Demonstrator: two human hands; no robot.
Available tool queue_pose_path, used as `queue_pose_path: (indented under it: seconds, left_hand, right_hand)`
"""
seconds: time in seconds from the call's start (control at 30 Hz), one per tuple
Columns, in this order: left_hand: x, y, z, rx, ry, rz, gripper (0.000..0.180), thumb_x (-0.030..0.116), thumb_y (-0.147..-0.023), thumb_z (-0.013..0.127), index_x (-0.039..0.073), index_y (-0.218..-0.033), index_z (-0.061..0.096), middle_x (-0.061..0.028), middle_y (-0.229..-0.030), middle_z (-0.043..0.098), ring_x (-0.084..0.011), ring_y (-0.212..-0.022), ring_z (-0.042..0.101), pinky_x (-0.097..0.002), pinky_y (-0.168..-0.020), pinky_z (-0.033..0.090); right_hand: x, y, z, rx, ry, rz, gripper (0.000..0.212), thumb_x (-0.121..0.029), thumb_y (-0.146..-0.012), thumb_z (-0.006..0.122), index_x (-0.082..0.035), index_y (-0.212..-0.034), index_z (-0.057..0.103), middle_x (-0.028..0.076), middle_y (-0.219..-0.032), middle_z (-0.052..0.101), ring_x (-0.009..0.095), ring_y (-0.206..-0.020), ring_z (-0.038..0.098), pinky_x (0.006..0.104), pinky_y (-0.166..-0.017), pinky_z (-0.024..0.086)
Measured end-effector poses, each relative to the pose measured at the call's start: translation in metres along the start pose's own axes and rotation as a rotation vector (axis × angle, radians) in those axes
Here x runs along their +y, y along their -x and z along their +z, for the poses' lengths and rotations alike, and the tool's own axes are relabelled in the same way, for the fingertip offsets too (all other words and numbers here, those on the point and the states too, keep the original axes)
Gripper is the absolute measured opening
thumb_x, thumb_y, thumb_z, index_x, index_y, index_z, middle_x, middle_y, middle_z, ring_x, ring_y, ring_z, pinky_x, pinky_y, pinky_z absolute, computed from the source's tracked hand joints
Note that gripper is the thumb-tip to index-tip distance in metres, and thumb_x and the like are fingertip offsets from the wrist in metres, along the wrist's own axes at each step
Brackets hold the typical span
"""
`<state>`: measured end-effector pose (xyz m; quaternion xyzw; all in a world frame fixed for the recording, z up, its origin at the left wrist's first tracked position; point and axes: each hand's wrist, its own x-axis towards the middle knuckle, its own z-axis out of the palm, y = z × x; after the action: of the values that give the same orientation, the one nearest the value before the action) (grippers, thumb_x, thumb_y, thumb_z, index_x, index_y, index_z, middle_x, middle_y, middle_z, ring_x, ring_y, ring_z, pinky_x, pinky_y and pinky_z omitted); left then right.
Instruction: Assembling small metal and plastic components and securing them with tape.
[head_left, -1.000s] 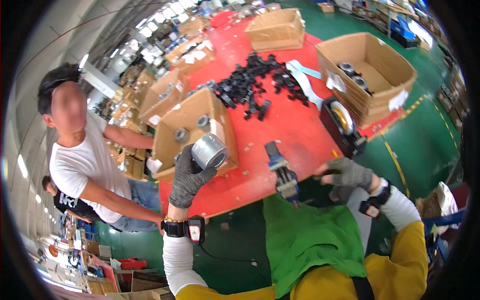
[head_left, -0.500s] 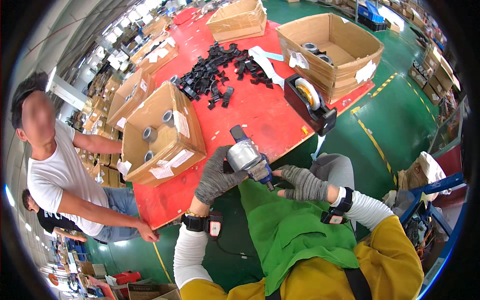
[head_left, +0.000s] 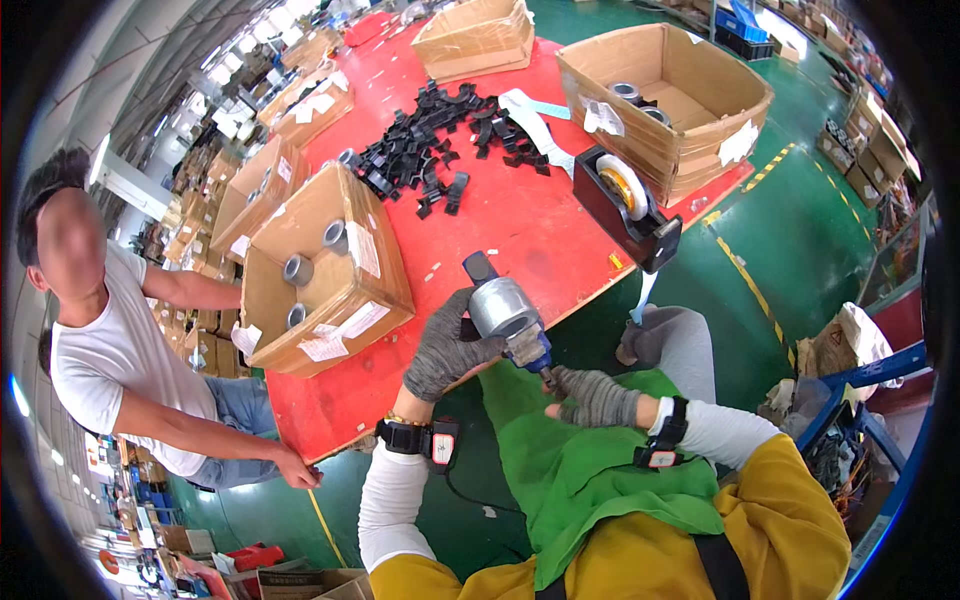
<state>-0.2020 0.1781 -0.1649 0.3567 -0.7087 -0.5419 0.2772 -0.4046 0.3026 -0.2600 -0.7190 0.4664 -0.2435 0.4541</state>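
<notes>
My left hand (head_left: 440,348), in a grey knit glove with bare fingertips, is closed round a silver cylinder (head_left: 502,305) above the table's front edge. A black piece sticks out at the cylinder's upper left, and a blue part (head_left: 530,350) with a small metal tip is at its lower right. My right hand (head_left: 595,397), gloved alike, has its fingers drawn together at that tip, apparently pinching it. The glove partly hides the contact. Behind the cylinder, a black tape dispenser (head_left: 615,205) with a white roll stands near the table edge, a pale strip hanging from it.
On the red table (head_left: 480,225) lies a heap of black clip-like pieces (head_left: 420,140). Cardboard boxes stand at left (head_left: 330,270) and far right (head_left: 680,110), holding grey rolls. Another person (head_left: 130,340) stands at the left, one hand near the table corner.
My left hand has moved slightly right with the silver cylinder. My right hand has come down and inward; its fingers, apart before, are now drawn together at the metal tip.
</notes>
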Motion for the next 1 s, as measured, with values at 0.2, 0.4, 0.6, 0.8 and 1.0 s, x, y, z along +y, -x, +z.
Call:
queue_pose_path:
  seconds: [0.2, 0.4, 0.6, 0.8, 1.0]
  left_hand:
    - [0.014, 0.001, 0.006, 0.008, -0.266, -0.043, 0.067, 0.013, -0.066, 0.076, 0.004, -0.124, 0.045, -0.0101, -0.105, 0.057, -0.0178, -0.094, 0.059, -0.0318, -0.08, 0.05]
    - [0.068, 0.022, 0.031, 0.18, -1.276, 0.372, 0.068, 0.026, -0.063, 0.077, 0.012, -0.124, 0.051, -0.0181, -0.127, 0.044, -0.0359, -0.108, 0.047, -0.0484, -0.092, 0.038]
    - [0.088, 0.021, 0.093, -0.122, -0.947, 0.406, 0.053, 0.026, -0.069, 0.075, 0.012, -0.117, 0.057, -0.0175, -0.129, 0.046, -0.0367, -0.115, 0.045, -0.0464, -0.095, 0.037]
    - [-0.022, 0.002, 0.207, -0.195, -0.402, 0.25, 0.063, 0.024, -0.076, 0.07, 0.001, -0.128, 0.043, -0.0205, -0.127, 0.046, -0.0346, -0.118, 0.045, -0.0394, -0.1, 0.036]
    - [-0.107, -0.073, 0.249, 0.168, -0.422, -0.165, 0.079, 0.029, -0.07, 0.076, -0.002, -0.132, 0.038, -0.0212, -0.132, 0.044, -0.0328, -0.125, 0.041, -0.0381, -0.104, 0.032]
  right_hand:
    - [0.01, -0.021, 0.049, 0.057, -0.362, -0.088, 0.039, -0.02, -0.083, 0.063, -0.002, -0.112, 0.045, 0.013, -0.105, 0.055, 0.021, -0.099, 0.056, 0.0328, -0.086, 0.044]
    - [0.008, -0.005, 0.02, -0.022, -0.241, -0.225, 0.053, -0.029, -0.085, 0.06, -0.005, -0.128, 0.04, 0.014, -0.107, 0.057, 0.026, -0.1, 0.057, 0.0355, -0.089, 0.043]
    - [0.084, 0.059, -0.047, 0.241, -0.65, 0.225, 0.032, -0.018, -0.084, 0.064, -0.004, -0.112, 0.057, 0.004, -0.087, 0.063, 0.012, -0.082, 0.06, 0.0265, -0.074, 0.047]
    - [0.14, 0.11, -0.127, 0.763, -0.641, 0.266, 0.017, -0.016, -0.087, 0.06, -0.003, -0.098, 0.058, 0.0, -0.082, 0.059, 0.009, -0.078, 0.056, 0.0247, -0.068, 0.048]
    - [0.16, 0.138, -0.128, 0.793, -0.719, 0.24, 0.018, -0.016, -0.089, 0.059, -0.003, -0.101, 0.056, 0.008, -0.089, 0.064, 0.014, -0.075, 0.061, 0.0274, -0.069, 0.051]
